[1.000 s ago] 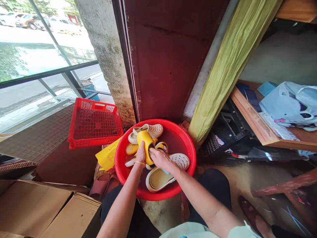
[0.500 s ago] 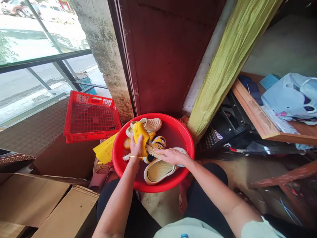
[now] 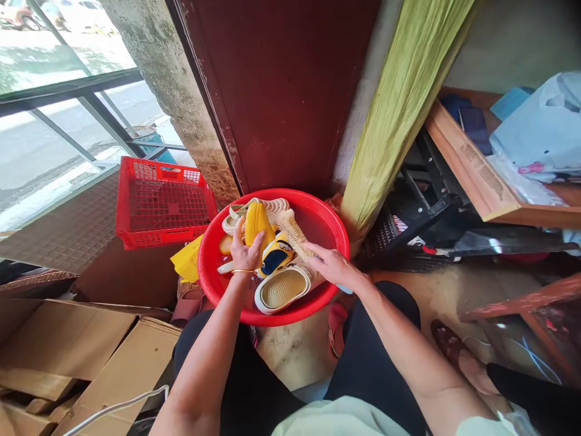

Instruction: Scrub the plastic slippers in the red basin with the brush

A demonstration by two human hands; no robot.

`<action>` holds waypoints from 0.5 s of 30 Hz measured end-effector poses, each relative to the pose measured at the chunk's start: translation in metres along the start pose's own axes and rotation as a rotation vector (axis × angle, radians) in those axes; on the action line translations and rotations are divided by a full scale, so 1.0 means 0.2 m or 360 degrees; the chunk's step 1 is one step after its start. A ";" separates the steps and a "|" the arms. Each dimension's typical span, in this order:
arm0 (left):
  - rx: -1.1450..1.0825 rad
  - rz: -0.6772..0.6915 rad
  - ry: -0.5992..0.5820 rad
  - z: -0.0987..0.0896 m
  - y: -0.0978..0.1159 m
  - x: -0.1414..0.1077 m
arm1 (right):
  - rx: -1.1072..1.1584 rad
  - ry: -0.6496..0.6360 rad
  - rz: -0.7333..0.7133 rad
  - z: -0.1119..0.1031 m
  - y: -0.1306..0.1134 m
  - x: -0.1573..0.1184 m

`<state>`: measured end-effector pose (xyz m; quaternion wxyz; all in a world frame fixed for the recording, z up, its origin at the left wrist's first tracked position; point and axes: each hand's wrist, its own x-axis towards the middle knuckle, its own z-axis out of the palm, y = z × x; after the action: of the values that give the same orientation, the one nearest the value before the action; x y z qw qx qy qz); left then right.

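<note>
A yellow clog (image 3: 258, 224) is held by my left hand (image 3: 247, 247), whose fingers and thumb lie around its near and left side. My right hand (image 3: 330, 264) grips a brush (image 3: 295, 235) with pale bristles, angled up to the left beside the clog. Both hands are over a red basin (image 3: 341, 233) with water. Within the basin lie a cream clog (image 3: 284, 290) with its sole inside facing up, a yellow and dark blue sandal (image 3: 276, 254) and another cream shoe (image 3: 276, 207) at the back.
A red crate (image 3: 166, 206) stands left of the basin, with a yellow sheet (image 3: 187, 260) below it. Cardboard boxes (image 3: 68, 339) fill the lower left. A green curtain (image 3: 385, 133) hangs at right, near a wooden drawer (image 3: 476, 163) holding a plastic bag. Another person's foot (image 3: 458, 351) is at lower right.
The brush has come out of the yellow clog's opening and now points up beside it. The clog has turned in my left hand. The camera view has shifted.
</note>
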<state>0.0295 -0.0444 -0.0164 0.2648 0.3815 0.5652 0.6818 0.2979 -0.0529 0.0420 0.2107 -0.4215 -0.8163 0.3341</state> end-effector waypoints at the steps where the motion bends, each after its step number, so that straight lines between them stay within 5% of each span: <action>1: 0.0118 0.0071 -0.0029 0.01 0.01 -0.02 | 0.0043 0.0035 0.0001 0.01 0.01 0.01; 9: 0.0636 0.0492 -0.0339 0.15 0.16 0.08 | 0.0038 0.0327 0.0076 0.00 0.11 0.14; 15: 0.0587 0.0385 -0.0406 0.21 0.21 0.15 | -0.0059 0.0333 0.0129 -0.03 0.10 0.23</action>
<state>0.0501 -0.0068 0.0329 0.1765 0.5711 0.5923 0.5403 0.2857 -0.0041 0.0343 0.2734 -0.4905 -0.7781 0.2814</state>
